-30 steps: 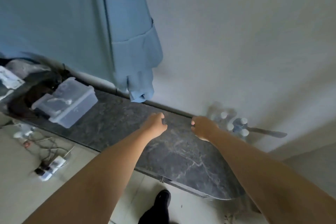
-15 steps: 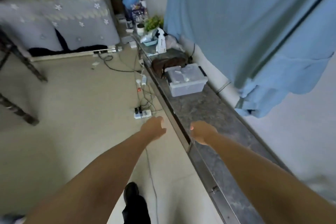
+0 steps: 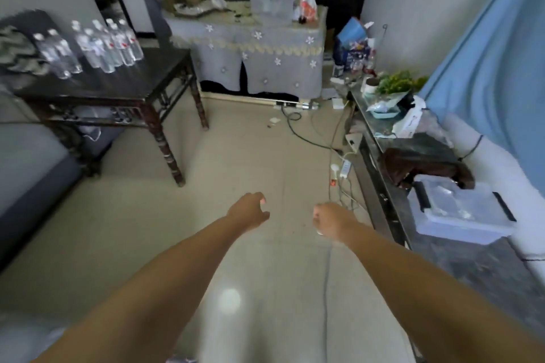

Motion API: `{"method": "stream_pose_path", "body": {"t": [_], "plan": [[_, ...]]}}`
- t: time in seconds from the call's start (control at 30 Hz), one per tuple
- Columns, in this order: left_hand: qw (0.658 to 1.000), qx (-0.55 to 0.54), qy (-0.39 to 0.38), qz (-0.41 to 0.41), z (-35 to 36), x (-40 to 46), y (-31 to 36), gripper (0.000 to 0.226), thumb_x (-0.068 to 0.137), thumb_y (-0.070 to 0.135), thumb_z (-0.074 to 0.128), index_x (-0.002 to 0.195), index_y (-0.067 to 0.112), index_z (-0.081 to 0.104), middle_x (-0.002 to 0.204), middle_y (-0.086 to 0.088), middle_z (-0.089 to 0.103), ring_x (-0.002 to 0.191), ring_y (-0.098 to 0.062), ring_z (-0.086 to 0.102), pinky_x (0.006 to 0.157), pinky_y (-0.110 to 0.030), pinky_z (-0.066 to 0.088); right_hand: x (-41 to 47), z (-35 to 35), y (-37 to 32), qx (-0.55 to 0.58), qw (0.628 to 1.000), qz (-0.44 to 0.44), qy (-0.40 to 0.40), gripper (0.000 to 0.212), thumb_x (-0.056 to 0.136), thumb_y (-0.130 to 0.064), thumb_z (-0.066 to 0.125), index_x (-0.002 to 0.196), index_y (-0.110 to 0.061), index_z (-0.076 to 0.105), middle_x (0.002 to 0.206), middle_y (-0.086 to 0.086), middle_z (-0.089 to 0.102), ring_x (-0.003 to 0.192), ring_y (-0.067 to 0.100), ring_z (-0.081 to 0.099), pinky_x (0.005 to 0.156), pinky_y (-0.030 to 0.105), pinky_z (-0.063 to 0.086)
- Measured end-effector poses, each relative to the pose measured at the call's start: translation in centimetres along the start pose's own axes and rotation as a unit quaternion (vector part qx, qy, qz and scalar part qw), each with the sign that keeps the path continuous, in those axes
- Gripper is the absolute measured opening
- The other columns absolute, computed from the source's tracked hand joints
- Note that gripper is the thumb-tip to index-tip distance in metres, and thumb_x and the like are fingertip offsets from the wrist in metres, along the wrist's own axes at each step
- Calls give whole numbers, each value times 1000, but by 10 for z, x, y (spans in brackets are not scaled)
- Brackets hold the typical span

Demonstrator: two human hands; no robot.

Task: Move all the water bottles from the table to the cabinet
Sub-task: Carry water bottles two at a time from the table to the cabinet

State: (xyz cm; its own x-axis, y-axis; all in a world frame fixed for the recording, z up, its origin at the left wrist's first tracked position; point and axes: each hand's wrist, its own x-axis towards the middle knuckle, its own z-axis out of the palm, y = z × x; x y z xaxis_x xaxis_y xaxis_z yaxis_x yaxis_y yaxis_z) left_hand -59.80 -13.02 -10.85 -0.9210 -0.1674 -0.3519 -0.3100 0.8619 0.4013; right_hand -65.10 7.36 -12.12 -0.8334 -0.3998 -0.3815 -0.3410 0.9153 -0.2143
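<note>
The bottles (image 3: 88,46) stand upright in a cluster on the dark worktop (image 3: 141,79), far ahead and well to the left of both hands, long axes vertical. The left hand (image 3: 249,211) hangs over bare floor (image 3: 236,156), fingers loosely curled and holding nothing; it is the nearer one to the bottles. The right hand (image 3: 330,221), just beside it, is likewise loosely curled and empty. Nothing stands on the floor between hands and worktop, so the way looks free. Right of the right hand run cables (image 3: 339,174), then the cabinet (image 3: 436,215) top carrying a plastic box (image 3: 460,212).
</note>
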Motion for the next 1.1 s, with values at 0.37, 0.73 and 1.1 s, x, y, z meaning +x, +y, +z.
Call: {"method": "stream_pose_path", "body": {"t": [0.37,0.73,1.1], "plan": [[988,-62,50,-136,-83,99,-121,44,92,27,57,133,11,50,137,-13,51,127,-27,49,104,-31,40,189,-48,-138,-91,984,-151,-23,31,96,-20,41,113,-6,62,116,15,64,106,31,62,84,34,50],[944,-137,145,-261,-191,196,-183,42,92,26,57,131,10,53,132,-14,57,121,-29,55,101,-31,44,371,-135,-244,-129,954,-269,-6,32,97,-24,42,120,-11,60,126,13,60,117,30,57,95,34,46],[911,-174,170,-334,-260,258,-328,42,91,26,57,129,9,55,132,-13,58,120,-27,56,100,-31,44,492,-123,-409,-153,920,-357,-58,33,99,-30,40,115,-10,62,117,12,65,108,31,61,90,35,49]]}}
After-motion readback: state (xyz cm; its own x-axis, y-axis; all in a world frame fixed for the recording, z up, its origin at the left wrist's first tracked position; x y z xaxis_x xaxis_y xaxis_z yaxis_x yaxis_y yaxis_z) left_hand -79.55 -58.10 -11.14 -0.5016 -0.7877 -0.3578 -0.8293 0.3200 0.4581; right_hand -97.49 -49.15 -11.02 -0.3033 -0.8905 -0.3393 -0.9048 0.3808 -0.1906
